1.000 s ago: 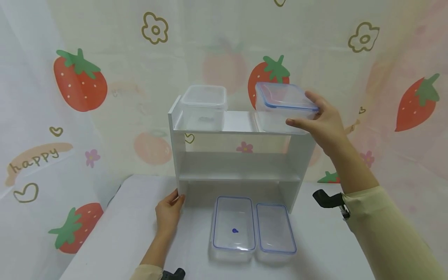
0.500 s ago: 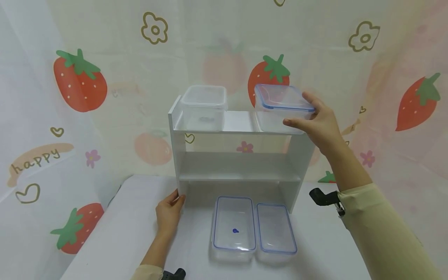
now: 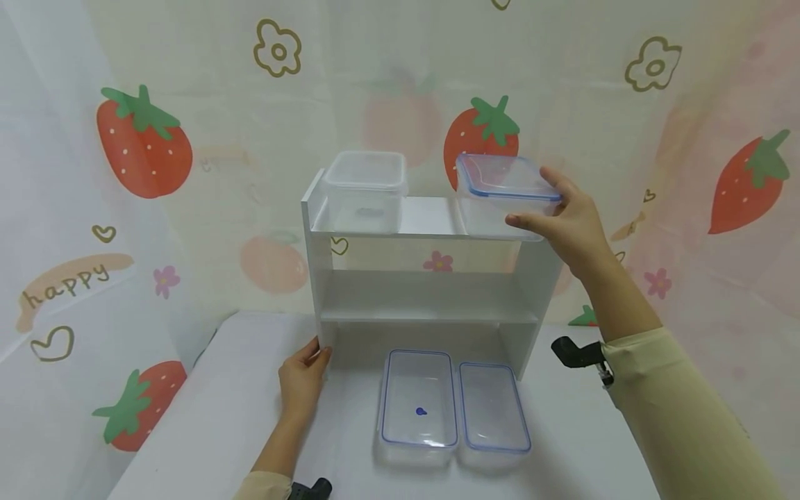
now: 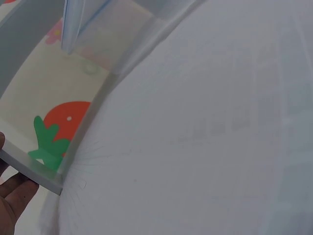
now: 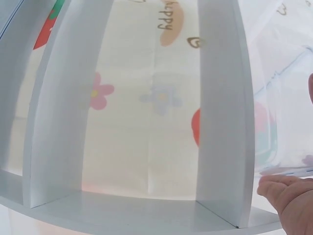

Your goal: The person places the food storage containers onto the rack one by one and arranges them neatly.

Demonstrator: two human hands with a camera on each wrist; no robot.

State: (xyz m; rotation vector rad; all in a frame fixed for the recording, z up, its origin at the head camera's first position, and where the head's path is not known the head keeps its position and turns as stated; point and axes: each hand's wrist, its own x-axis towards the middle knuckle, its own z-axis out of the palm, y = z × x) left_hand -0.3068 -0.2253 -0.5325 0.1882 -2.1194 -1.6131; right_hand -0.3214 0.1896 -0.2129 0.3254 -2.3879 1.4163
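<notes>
At the right end of the shelf's [image 3: 431, 298] top is a blue-rimmed box [image 3: 490, 215], right hand [image 3: 573, 228] gripping its end; left hand [image 3: 300, 380] pinches the shelf's side. Probably light, stiff, kinda slippery; I'd hold the walls, not the lid [image 3: 507, 175].

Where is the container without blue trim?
In the head view, the clear plastic container stands leftmost on the top shelf, left of the blue-trimmed container in the right hand.
</notes>
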